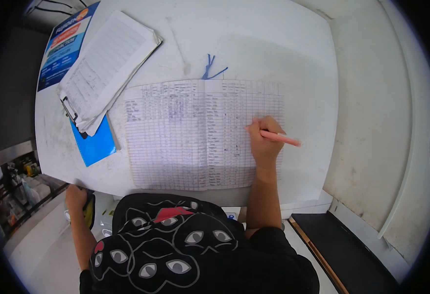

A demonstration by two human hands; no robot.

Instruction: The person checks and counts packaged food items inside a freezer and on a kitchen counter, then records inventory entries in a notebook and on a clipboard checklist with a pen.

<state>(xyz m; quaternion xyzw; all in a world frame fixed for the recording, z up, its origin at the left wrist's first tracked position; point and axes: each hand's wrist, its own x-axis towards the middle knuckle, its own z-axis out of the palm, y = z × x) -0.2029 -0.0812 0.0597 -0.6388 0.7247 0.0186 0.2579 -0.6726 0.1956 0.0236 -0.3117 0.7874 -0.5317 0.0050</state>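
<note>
An open ledger (166, 147) lies on the white table, its ruled pages filled in part with handwritten rows. My right hand (266, 142) rests on the right-hand page, fingers closed around a pink pen (283, 137). The pen's tip points at the columns left of the hand. Blue ribbon strands (207, 68) stick out from the top of the ledger's spine. Down at the table's left front edge is my left hand (76, 197), its fingers curled. A dark and yellow item (91, 209) shows beside it; whether the hand grips it is unclear.
A clipboard with a thick stack of papers (109, 63) lies at the upper left, partly over a blue booklet (95, 142) and a blue printed sheet (68, 46). A wall (371, 98) stands to the right. Shelved goods (24, 183) show at the lower left.
</note>
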